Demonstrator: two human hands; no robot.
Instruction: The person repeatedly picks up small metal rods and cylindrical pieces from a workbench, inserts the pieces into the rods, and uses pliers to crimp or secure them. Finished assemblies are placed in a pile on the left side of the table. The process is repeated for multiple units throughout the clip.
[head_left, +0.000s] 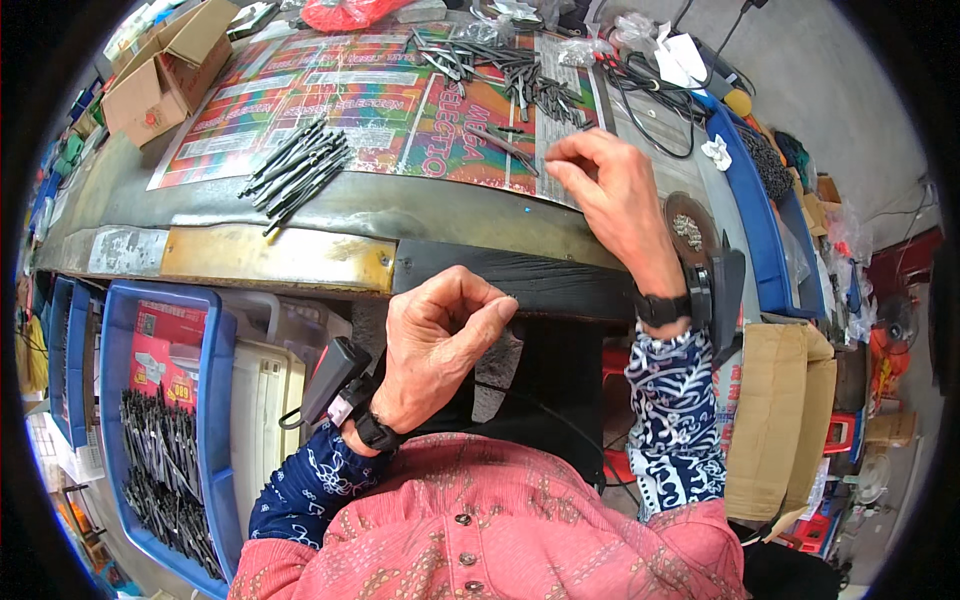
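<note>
My left hand (435,340) is in front of the table's dark front edge (500,272), its thumb and forefinger pinched together. Whatever sits between those fingertips, if anything, is too small to make out. Over the right part of the table, my right hand (612,195) has its fingers curled in, thumb near forefinger; I cannot see what they hold. Closest to it lie a few slim dark metal pieces (508,148) on a colourful printed sheet (375,105). Farther back is a heap of similar dark pieces (525,75). A bundle of thin black rod-like parts (300,170) rests left of centre.
By my right wrist is a round dish (672,208) of tiny silvery parts. A blue bin (215,400) with many black parts stands low at left; another blue tray (770,240) is at right. Cardboard boxes (170,75) and black cables (650,85) lie around the table.
</note>
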